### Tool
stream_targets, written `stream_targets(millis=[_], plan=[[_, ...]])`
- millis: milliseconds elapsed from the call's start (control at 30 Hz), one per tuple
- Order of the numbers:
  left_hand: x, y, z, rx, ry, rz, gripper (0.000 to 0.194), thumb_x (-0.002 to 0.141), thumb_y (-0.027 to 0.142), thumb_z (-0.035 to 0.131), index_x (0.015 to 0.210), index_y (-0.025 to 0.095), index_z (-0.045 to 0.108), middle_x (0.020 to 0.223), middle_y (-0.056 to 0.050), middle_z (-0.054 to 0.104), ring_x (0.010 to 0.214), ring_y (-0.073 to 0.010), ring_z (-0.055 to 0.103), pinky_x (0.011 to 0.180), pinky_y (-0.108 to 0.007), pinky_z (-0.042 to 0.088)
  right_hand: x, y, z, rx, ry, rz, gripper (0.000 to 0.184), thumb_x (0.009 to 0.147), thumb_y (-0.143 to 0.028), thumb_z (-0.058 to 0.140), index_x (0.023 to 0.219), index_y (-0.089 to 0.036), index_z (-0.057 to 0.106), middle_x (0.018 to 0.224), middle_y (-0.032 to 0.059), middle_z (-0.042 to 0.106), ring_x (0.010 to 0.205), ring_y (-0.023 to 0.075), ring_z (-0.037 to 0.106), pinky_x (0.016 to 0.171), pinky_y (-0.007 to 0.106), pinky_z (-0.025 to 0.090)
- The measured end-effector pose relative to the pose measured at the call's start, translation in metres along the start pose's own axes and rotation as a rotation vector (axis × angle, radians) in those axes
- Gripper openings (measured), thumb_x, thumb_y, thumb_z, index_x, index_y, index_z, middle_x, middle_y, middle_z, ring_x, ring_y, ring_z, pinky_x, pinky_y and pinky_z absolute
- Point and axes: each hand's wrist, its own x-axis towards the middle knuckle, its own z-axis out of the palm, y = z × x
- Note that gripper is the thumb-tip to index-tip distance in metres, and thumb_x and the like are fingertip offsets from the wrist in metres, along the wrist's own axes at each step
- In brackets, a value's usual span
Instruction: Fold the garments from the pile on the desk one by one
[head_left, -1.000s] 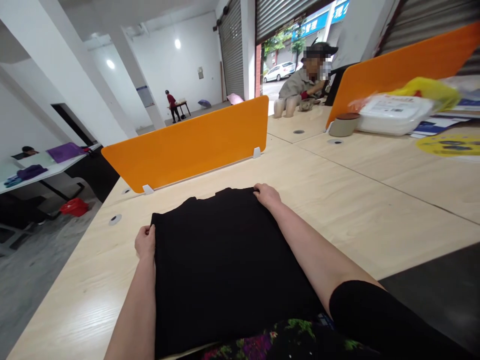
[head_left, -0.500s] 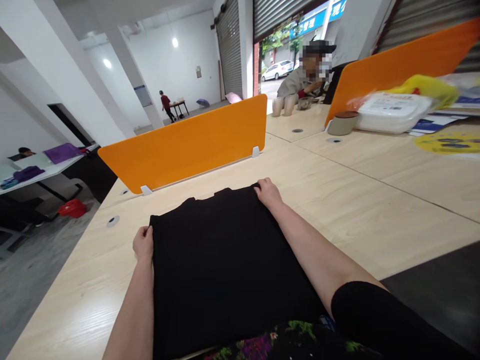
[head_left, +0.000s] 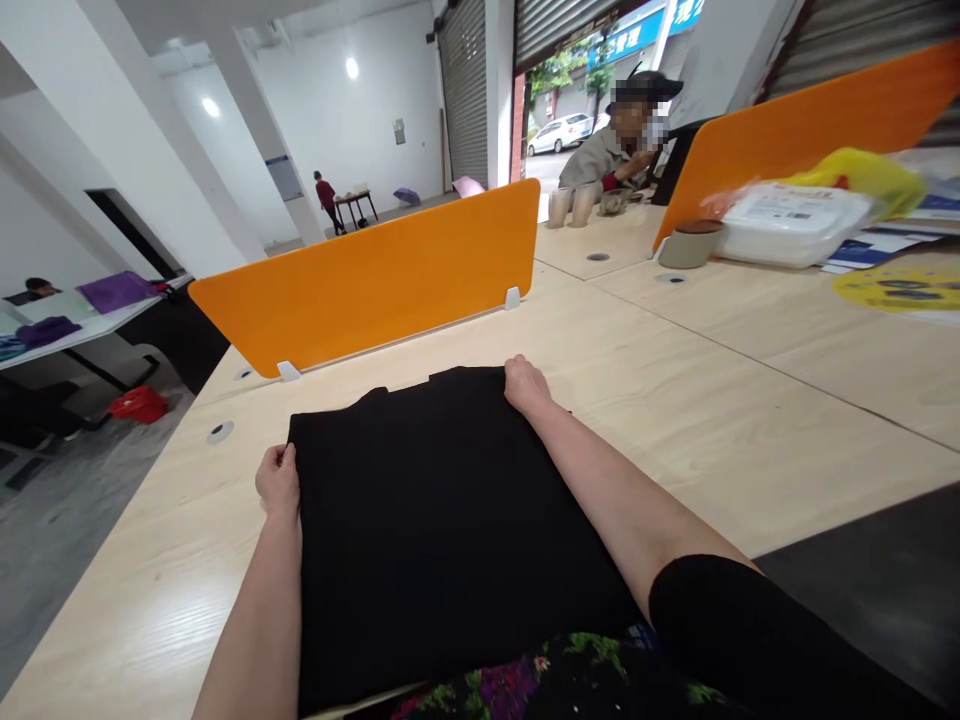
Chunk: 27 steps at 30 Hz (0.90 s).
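A black garment (head_left: pixel 442 520), its kind hard to tell in this folded shape, lies spread on the pale wooden table (head_left: pixel 720 400). My left hand (head_left: pixel 277 482) pinches its left edge close to the far left corner. At the far right corner, my right hand (head_left: pixel 526 386) is closed on the cloth. The garment's far edge has small raised bumps near its middle. Its near edge meets my flowered clothing, which covers part of it.
An orange divider (head_left: pixel 375 285) stands beyond the garment; another orange divider (head_left: pixel 810 130) is at right. Near it are a lidded pot (head_left: pixel 691 246), a white plastic box (head_left: pixel 795 222) and a yellow bag (head_left: pixel 870 185). A person (head_left: pixel 611 150) sits across the table, beside two cups (head_left: pixel 570 206).
Both hands have shifted slightly left with the garment's far corners. The cloth's left far corner sits a little farther out, and the view has tilted slightly.
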Motion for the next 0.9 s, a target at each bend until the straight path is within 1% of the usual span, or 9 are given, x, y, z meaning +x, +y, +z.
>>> stream_targets(millis=[167,267,367,467,533,600,733,800,900], plan=[[-0.001,0.009,0.001,0.087,-0.029,0.005,0.020,0.080,0.040,0.051,0.078,0.022,0.060,0.071,-0.001,0.061,0.069,-0.0179,0.055,0.065,-0.028,0.040,-0.001,0.001,-0.005,0.000,0.021,0.129,0.034,0.081,-0.001,0.041,0.110,-0.006,0.059,0.113,0.0197,0.056,0.099,0.0270,0.055,0.082,0.035,0.042],[-0.002,0.014,0.003,0.147,-0.040,0.005,0.018,0.081,0.037,0.052,0.073,0.022,0.059,0.069,-0.002,0.061,0.069,-0.0205,0.055,0.066,-0.031,0.039,-0.007,0.002,-0.009,0.029,0.148,0.169,0.032,0.088,-0.012,0.039,0.113,-0.008,0.059,0.119,0.0209,0.054,0.108,0.0300,0.052,0.087,0.041,0.041],[0.000,0.015,0.002,0.195,-0.025,-0.017,0.017,0.083,0.033,0.049,0.075,0.022,0.059,0.074,-0.005,0.062,0.077,-0.0227,0.057,0.071,-0.033,0.040,-0.020,0.000,-0.008,0.065,0.236,-0.019,0.040,0.094,-0.032,0.036,0.125,-0.014,0.054,0.137,0.0180,0.046,0.125,0.0327,0.039,0.099,0.052,0.033],[0.005,0.015,-0.001,0.230,-0.023,-0.036,0.017,0.084,0.029,0.046,0.078,0.020,0.059,0.081,-0.007,0.065,0.084,-0.0227,0.058,0.075,-0.033,0.041,-0.033,-0.002,0.000,0.084,-0.032,-0.263,0.051,0.094,-0.049,0.031,0.138,-0.026,0.045,0.149,0.0084,0.038,0.137,0.0330,0.028,0.106,0.061,0.025],[0.008,0.017,-0.004,0.240,-0.050,-0.034,0.017,0.084,0.028,0.045,0.079,0.019,0.060,0.083,-0.007,0.065,0.085,-0.0217,0.058,0.076,-0.032,0.041,-0.038,-0.002,0.004,0.087,-0.203,-0.305,0.057,0.093,-0.055,0.028,0.143,-0.029,0.038,0.153,0.0044,0.032,0.140,0.0321,0.024,0.108,0.063,0.022],[0.009,0.020,-0.010,0.237,-0.093,-0.030,0.018,0.084,0.030,0.046,0.080,0.018,0.060,0.083,-0.006,0.066,0.082,-0.0204,0.058,0.074,-0.031,0.042,-0.041,-0.002,0.007,0.088,-0.251,-0.295,0.060,0.093,-0.056,0.025,0.147,-0.029,0.034,0.156,0.0030,0.027,0.142,0.0307,0.021,0.110,0.063,0.019],[-0.014,0.015,-0.040,0.217,-0.164,-0.018,0.029,0.083,0.043,0.048,0.079,0.017,0.059,0.075,-0.005,0.065,0.072,-0.0182,0.058,0.065,-0.028,0.042,-0.041,-0.002,0.007,0.100,-0.232,-0.282,0.061,0.093,-0.056,0.024,0.147,-0.029,0.034,0.156,0.0024,0.028,0.142,0.0299,0.021,0.111,0.062,0.019],[-0.043,0.003,-0.067,0.221,-0.176,-0.010,0.032,0.082,0.048,0.048,0.078,0.018,0.058,0.074,-0.004,0.065,0.070,-0.0180,0.058,0.063,-0.028,0.042,-0.040,-0.001,0.008,0.105,-0.220,-0.282,0.061,0.093,-0.056,0.025,0.146,-0.029,0.035,0.155,0.0029,0.029,0.141,0.0306,0.023,0.110,0.062,0.020],[-0.105,-0.014,-0.108,0.258,-0.208,-0.002,0.035,0.082,0.053,0.045,0.075,0.021,0.056,0.070,-0.002,0.064,0.068,-0.0181,0.059,0.063,-0.028,0.041,-0.038,-0.001,0.010,0.120,-0.198,-0.297,0.061,0.093,-0.056,0.025,0.145,-0.028,0.037,0.154,0.0041,0.030,0.140,0.0316,0.024,0.110,0.063,0.020]])
